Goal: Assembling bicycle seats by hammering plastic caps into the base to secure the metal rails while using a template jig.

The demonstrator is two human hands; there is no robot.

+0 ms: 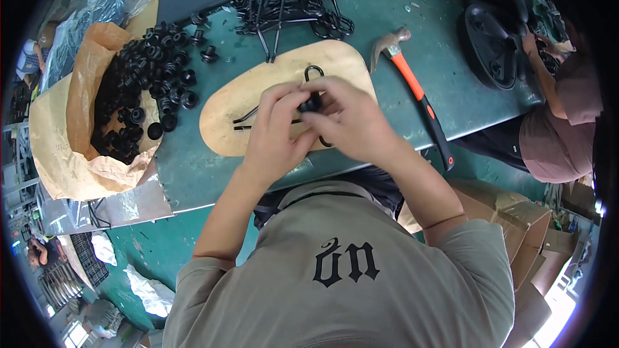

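Both hands meet above a pale wooden board (219, 106), fingers curled in toward each other. Between their fingertips is a small black rubber plug (311, 104), partly covered. My left hand (276, 130) closes on it from the left, and my right hand (351, 119) pinches it from the right. Under the hands lies a bent black metal rod (314, 71); its looped end shows beyond the fingers and two straight ends stick out left of my left hand. The rod's middle is hidden, so I cannot tell whether the plug touches it.
A paper bag (48, 132) spills black rubber plugs (169, 67) on the left. Bent black rods (284, 0) are heaped at the back. An orange-handled hammer (412, 84) lies right of the board. Farther right, a person (558, 103) works beside a black plastic part (493, 45).
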